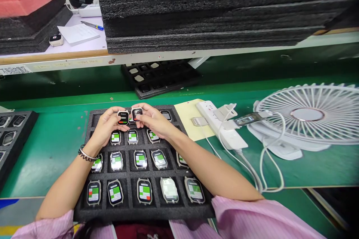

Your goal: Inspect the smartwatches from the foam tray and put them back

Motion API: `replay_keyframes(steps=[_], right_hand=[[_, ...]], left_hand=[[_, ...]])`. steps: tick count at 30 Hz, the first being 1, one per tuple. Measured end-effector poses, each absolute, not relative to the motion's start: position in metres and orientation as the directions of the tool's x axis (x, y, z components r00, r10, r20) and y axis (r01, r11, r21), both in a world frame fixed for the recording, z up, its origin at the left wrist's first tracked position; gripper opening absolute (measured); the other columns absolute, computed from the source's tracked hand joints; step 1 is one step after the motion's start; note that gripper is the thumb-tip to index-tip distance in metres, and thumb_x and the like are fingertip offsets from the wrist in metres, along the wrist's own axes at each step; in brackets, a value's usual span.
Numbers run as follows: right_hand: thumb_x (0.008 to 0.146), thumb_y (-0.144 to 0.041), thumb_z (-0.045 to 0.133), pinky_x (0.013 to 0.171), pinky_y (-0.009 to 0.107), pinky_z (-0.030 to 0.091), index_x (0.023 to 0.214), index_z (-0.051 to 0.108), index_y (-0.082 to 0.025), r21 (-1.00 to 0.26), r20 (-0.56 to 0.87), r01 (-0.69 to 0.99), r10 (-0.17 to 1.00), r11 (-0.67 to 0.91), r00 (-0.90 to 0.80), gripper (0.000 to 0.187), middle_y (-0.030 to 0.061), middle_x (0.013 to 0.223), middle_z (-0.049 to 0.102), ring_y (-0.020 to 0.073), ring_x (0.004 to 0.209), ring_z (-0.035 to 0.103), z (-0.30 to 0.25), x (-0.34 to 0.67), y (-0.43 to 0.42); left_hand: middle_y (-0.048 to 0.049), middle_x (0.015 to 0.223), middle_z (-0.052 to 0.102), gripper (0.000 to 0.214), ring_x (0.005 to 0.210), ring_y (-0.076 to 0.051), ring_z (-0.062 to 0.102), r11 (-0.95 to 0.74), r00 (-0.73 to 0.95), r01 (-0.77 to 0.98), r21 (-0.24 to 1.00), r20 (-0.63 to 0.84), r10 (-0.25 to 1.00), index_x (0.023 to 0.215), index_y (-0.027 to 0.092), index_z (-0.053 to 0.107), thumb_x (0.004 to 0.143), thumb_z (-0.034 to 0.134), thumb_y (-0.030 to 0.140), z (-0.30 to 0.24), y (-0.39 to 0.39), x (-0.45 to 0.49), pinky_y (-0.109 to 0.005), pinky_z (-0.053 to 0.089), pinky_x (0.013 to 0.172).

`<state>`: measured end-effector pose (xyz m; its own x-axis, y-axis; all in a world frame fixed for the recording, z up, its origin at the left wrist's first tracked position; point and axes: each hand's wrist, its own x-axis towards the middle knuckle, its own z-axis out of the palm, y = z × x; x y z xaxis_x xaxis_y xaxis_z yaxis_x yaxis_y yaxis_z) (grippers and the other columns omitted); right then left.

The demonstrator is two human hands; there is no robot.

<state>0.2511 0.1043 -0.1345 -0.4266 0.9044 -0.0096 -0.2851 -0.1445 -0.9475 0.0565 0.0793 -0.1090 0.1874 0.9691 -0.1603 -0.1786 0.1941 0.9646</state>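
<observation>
My left hand (110, 122) grips a smartwatch body (123, 117) without a strap, its dark screen lit with a green and red strip at the bottom. Close beside it, my right hand (148, 117) pinches a second smartwatch body (137, 113), the thumb lying over its screen. Both are held over the far row of a black foam tray (129, 211). Strapless watches fill many of the tray's pockets, most showing green and white screens, such as the watch (140, 159) in the middle. A few screens carry red patches. My hands and forearms hide some pockets.
To the right are a white power strip (221, 125) with cables, a yellow sheet (186, 114) and a white fan (308, 115). Another foam tray (17, 130) lies at left. Stacked black foam trays (210, 15) stand on the shelf above; a tilted tray (165, 76) sits beneath it.
</observation>
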Motion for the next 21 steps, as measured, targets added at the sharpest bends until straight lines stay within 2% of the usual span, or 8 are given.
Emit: replay_keyframes(steps=[7, 12, 17, 21], right_hand=[[0.079, -0.026, 0.073, 0.057, 0.025, 0.047, 0.114, 0.058, -0.02, -0.944, 0.001, -0.296, 0.896, -0.146, -0.445, 0.038, -0.0032, 0.08, 0.065, 0.0114, 0.059, 0.061, -0.136, 0.252, 0.104], [0.076, -0.018, 0.068, 0.056, 0.024, 0.045, 0.114, 0.056, -0.019, -0.947, 0.022, -0.296, 0.898, -0.122, -0.44, 0.04, -0.0006, 0.089, 0.068, 0.0113, 0.061, 0.062, -0.136, 0.251, 0.104], [0.074, -0.015, 0.068, 0.056, 0.023, 0.046, 0.114, 0.057, -0.019, -0.946, 0.019, -0.299, 0.899, -0.126, -0.438, 0.042, -0.0004, 0.088, 0.069, 0.0116, 0.062, 0.063, -0.138, 0.252, 0.106], [0.073, -0.017, 0.074, 0.061, 0.024, 0.051, 0.121, 0.056, -0.02, -0.928, 0.032, -0.346, 0.895, -0.139, -0.446, 0.052, 0.0001, 0.088, 0.068, 0.0145, 0.069, 0.067, -0.137, 0.253, 0.106]], left_hand=[[-0.0031, 0.089, 0.073, 0.038, 0.059, -0.013, 0.07, 0.135, 0.17, -0.128, 0.983, -0.112, 0.979, 0.107, 0.017, 0.059, 0.075, 0.077, 0.029, -0.11, 0.079, 0.058, -0.025, 0.057, 0.059], [-0.0036, 0.088, 0.072, 0.043, 0.062, -0.013, 0.069, 0.13, 0.166, -0.127, 0.983, -0.108, 0.98, 0.113, 0.016, 0.06, 0.075, 0.076, 0.027, -0.11, 0.079, 0.058, -0.024, 0.056, 0.061], [-0.0032, 0.09, 0.072, 0.052, 0.062, -0.012, 0.066, 0.105, 0.172, -0.118, 0.987, -0.084, 0.982, 0.122, 0.016, 0.06, 0.072, 0.076, 0.021, -0.116, 0.083, 0.057, -0.024, 0.053, 0.061], [-0.0039, 0.097, 0.071, 0.058, 0.08, -0.013, 0.066, 0.073, 0.225, -0.193, 0.979, -0.028, 0.974, 0.123, 0.019, 0.063, 0.069, 0.081, 0.012, -0.096, 0.072, 0.063, -0.023, 0.053, 0.071]])
